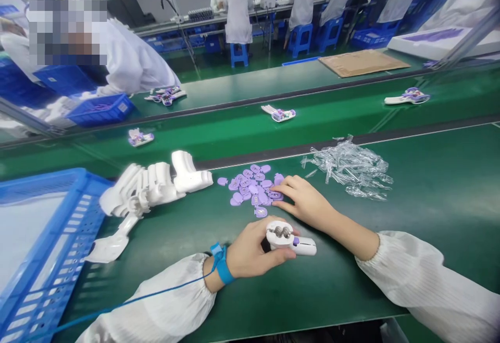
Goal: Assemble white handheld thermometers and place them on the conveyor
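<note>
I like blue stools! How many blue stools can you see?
3, all by the far bench: one behind the middle worker, two further right. Others may be hidden.

Blue crate [58, 218], clear plastic pieces [351, 168]

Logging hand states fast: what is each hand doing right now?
Left hand: closed, holding the white device.
Right hand: open, fingers on the purple pieces.

Bench: I see a green work surface [429, 202] with a conveyor belt [332, 119] beyond it.
Floor: green.
Seating: blue stools [239, 54] along the far bench [219, 20].
Workers: people in white coats [238, 4] stand there.
</note>
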Available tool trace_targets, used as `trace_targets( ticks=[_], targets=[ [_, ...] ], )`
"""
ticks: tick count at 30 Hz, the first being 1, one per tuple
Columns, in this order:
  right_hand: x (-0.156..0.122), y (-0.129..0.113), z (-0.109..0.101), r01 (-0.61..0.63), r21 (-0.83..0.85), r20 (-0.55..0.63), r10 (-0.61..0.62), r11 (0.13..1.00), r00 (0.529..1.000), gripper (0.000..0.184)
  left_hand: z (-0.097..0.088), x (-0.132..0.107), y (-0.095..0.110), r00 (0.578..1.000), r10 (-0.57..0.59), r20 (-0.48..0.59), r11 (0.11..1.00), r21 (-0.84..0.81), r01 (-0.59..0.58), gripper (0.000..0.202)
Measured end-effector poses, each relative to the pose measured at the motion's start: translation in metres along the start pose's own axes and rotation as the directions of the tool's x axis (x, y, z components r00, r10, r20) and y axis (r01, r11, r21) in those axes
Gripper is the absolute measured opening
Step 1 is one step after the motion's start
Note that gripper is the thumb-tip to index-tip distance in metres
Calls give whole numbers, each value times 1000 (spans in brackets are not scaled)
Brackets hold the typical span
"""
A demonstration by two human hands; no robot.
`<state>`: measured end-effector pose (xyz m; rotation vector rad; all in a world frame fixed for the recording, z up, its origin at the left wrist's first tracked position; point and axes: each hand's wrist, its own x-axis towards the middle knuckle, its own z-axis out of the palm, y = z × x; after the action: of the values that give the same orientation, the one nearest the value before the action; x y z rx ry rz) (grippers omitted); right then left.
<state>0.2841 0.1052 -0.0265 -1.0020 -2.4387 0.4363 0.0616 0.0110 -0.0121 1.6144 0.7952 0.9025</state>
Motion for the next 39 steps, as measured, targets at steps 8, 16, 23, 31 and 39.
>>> trace_targets(
  ticks=[8, 16, 23, 31, 39],
  targets=[
    [1, -21, -30, -110, 255, -115, 143, 961, 983, 22, -2, 1, -1, 983, 68, -170, 997, 36, -63, 36],
    [-15, -91, -78, -229, 750, -6, 353, 621, 936, 19, 1, 5, -4, 964, 183, -194, 970, 198, -144, 39],
    [-21, -91, -75, -53, 630, -62, 119, 774, 991, 20, 1, 8, 3, 970, 192, -150, 963, 219, -157, 40],
    [-18, -87, -72, 34, 478, -112, 23, 878, 993, 21, -5, 10, 10, 959, 261, -110, 915, 345, -209, 32],
    [-31, -106, -78, -1, 386, -84, 37, 923, 996, 11, -10, 8, 30, 922, 363, 135, 766, 519, -378, 18]
  ],
)
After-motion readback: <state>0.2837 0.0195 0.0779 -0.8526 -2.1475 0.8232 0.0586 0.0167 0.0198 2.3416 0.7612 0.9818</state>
